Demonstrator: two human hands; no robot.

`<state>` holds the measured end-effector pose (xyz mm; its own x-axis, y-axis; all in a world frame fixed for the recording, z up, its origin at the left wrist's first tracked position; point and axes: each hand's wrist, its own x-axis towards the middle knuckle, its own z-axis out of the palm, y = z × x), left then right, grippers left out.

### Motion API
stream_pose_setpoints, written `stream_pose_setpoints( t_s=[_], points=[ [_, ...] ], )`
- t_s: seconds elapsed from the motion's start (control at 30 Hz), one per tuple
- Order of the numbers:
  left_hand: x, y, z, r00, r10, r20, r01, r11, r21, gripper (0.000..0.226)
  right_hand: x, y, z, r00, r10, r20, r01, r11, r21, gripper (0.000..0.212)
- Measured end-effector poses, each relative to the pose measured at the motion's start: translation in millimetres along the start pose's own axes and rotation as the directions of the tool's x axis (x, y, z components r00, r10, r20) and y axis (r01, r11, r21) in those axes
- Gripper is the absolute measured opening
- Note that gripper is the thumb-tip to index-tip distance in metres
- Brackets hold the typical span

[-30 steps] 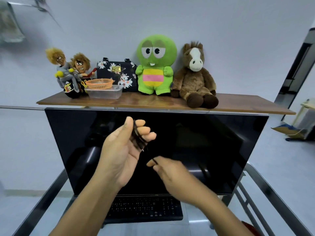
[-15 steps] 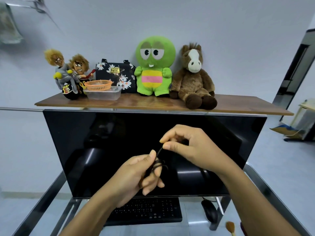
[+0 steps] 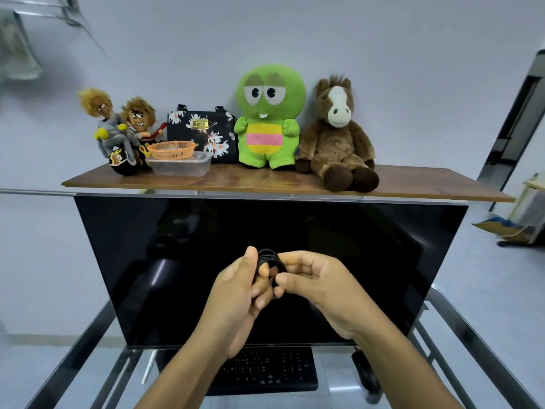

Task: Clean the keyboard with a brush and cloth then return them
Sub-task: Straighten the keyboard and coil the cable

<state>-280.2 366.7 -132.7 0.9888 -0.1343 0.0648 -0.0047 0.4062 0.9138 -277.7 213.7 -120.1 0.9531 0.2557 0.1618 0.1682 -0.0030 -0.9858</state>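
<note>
A black keyboard (image 3: pixel 271 373) lies on the glass desk (image 3: pixel 88 364) under the monitor, partly hidden by my forearms. In front of the dark screen, my left hand (image 3: pixel 236 302) has a thin black cable (image 3: pixel 269 256) coiled in loops round its fingers, thumb upright beside the coil. My right hand (image 3: pixel 321 290) meets it from the right and pinches the cable between thumb and forefinger. No brush is in view. A blurred greyish cloth (image 3: pixel 17 48) hangs at the top left.
A wide black monitor (image 3: pixel 177 261) stands behind my hands. A black mouse (image 3: pixel 364 373) lies right of the keyboard. The wooden shelf (image 3: pixel 265 181) above carries plush toys, a floral bag, an orange basket (image 3: pixel 172 150) and a clear container (image 3: pixel 180 168).
My left hand rose while my right hand came down and left to meet it, laying another loop of cable round the left fingers. The view tilted slightly.
</note>
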Motion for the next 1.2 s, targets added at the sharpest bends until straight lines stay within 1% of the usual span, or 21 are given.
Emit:
stream_pose_setpoints(
  t_s=[0.07,0.13,0.23,0.3,0.37,0.43,0.5,0.57,0.67,0.77,0.83,0.9,0.97,1.03,1.1,1.2],
  points=[
    [0.6,-6.5,1.0,0.999,0.033,0.009,-0.034,0.997,0.073,0.044,0.2,3.2,-0.2,0.995,-0.022,-0.098,0.013,0.995,-0.094,0.018],
    [1.6,-10.9,-1.4,0.996,0.079,0.041,-0.083,0.988,0.129,0.042,0.0,5.3,-1.9,0.988,-0.034,-0.149,0.012,0.989,-0.146,0.018],
    [2.9,-13.7,-7.8,0.985,0.116,0.131,-0.143,0.965,0.219,0.028,-0.8,8.8,-6.0,0.977,-0.045,-0.209,0.012,0.988,-0.157,0.019],
    [2.5,-16.6,-11.0,0.980,0.113,0.166,-0.155,0.952,0.265,0.024,-1.7,11.7,-7.0,0.968,-0.049,-0.245,0.014,0.990,-0.142,0.019],
    [1.6,-20.7,-11.7,0.982,0.137,0.133,-0.172,0.936,0.306,0.019,-2.5,14.6,-5.2,0.960,-0.060,-0.274,0.025,0.991,-0.130,0.019],
    [1.1,-26.3,-10.4,0.982,0.177,0.063,-0.188,0.918,0.348,0.010,-2.8,16.8,-1.9,0.951,-0.075,-0.299,0.044,0.993,-0.111,0.018],
    [1.0,-33.2,-8.8,0.978,0.208,-0.010,-0.185,0.892,0.413,0.011,-2.7,19.0,1.8,0.947,-0.078,-0.311,0.052,0.995,-0.090,0.019],
    [0.7,-38.6,-6.5,0.974,0.219,-0.061,-0.173,0.889,0.424,0.014,-2.6,21.4,4.7,0.953,-0.053,-0.299,0.036,0.998,-0.061,0.018],
    [0.9,-42.6,-5.9,0.976,0.202,-0.086,-0.143,0.882,0.449,0.015,-2.8,23.2,2.5,0.968,0.020,-0.249,-0.020,1.000,0.002,0.017],
    [2.0,-47.1,-11.2,0.989,0.131,-0.061,-0.087,0.875,0.476,0.016,-4.4,26.8,-7.7,0.980,0.116,-0.164,-0.103,0.991,0.086,0.018],
    [5.3,-54.7,-15.4,0.998,0.045,-0.046,-0.019,0.885,0.466,0.017,-7.8,32.2,-17.6,0.977,0.189,-0.099,-0.173,0.974,0.144,0.019],
    [10.1,-68.2,-18.0,0.997,-0.071,-0.041,0.082,0.908,0.412,0.017,-14.1,43.7,-29.1,0.966,0.247,-0.074,-0.238,0.964,0.115,0.018],
    [14.9,-86.9,-17.1,0.978,-0.205,-0.035,0.206,0.928,0.311,0.015,-21.9,63.5,-44.7,0.944,0.310,-0.109,-0.312,0.950,0.006,0.016],
    [19.0,-110.8,-10.8,0.942,-0.334,-0.026,0.330,0.914,0.237,0.013,-30.9,88.7,-62.7,0.909,0.387,-0.155,-0.399,0.915,-0.054,0.014],
    [24.4,-136.5,-0.9,0.905,-0.424,-0.044,0.423,0.882,0.206,0.011,-39.8,114.0,-80.1,0.859,0.472,-0.197,-0.484,0.875,-0.013,0.014],
    [37.0,-181.6,15.6,0.866,-0.488,-0.108,0.499,0.835,0.231,0.012,-50.3,146.6,-101.6,0.770,0.571,-0.284,-0.569,0.816,0.098,0.012]
  ],
)
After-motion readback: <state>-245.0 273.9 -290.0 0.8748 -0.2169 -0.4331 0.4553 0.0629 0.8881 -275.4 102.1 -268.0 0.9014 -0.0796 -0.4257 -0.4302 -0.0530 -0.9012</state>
